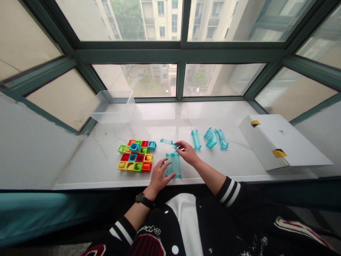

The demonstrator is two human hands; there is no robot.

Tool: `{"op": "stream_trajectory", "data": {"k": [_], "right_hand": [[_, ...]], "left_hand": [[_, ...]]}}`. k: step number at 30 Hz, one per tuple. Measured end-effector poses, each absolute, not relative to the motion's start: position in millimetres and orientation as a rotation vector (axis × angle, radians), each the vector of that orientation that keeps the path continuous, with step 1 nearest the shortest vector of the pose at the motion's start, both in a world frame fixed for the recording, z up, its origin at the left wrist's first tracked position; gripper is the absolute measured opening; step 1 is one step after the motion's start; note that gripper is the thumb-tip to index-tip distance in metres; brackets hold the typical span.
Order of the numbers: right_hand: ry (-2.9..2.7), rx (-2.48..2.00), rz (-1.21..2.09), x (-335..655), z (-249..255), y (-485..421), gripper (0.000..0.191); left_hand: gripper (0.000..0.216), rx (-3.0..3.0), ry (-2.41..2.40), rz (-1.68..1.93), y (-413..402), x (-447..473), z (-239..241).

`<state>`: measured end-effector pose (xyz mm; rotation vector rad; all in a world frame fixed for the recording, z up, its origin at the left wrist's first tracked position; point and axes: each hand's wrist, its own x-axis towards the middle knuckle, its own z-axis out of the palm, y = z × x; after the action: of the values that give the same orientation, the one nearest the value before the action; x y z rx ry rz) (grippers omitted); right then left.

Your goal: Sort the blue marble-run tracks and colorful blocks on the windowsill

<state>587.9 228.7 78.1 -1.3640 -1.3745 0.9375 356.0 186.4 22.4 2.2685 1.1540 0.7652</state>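
Home, bay window (133, 56), apartment buildings (167, 26) outside

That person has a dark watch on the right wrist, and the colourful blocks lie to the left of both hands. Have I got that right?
Not quite: the head view shows the dark watch on the left wrist, behind the left hand, not the right hand. The colourful blocks do lie to the left of both.
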Motion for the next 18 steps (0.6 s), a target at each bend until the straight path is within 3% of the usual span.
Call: {"op": "stream_trajectory", "data": {"k": [8,18], "right_hand": [[-1.24,-1.294,1.078,577.0,95.5,219.3,0.026],[-1.029,-1.102,1.351,567.5,90.7,208.4,0.031]], "left_hand": [[0.058,2.234,1.153,0.814,187.1,356.9,20.5],[0.081,2.148,1.181,0.917,188.2,356.7,8.5]]}}
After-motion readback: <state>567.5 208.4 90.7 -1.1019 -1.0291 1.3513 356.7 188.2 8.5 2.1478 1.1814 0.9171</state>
